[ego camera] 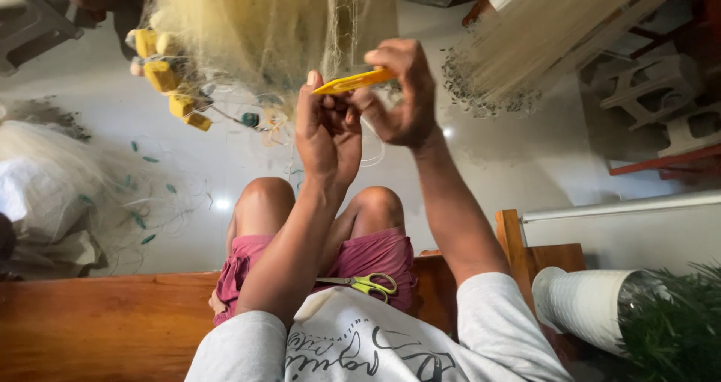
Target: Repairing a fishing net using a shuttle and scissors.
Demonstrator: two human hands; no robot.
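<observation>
Head view: right hand (402,89) pinches flat yellow plastic needle (353,81) w/ fingertips; left hand (324,130) closed on fine net (270,21) strands just below. Pale gauzy mesh hangs above, blocky yellow floats (161,74) at left. Scissors (364,283) on lap.

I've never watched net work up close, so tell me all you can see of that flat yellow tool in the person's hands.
The yellow tool is a thin, flat strip that looks like plastic, tapering to a point at its left end. It lies almost level, tilted slightly up to the right, in front of the hanging pale net. The right hand pinches its right end, which is hidden by the fingers; the left hand is raised just beneath the pointed end. Whether twine is wound on it cannot be told.
</observation>
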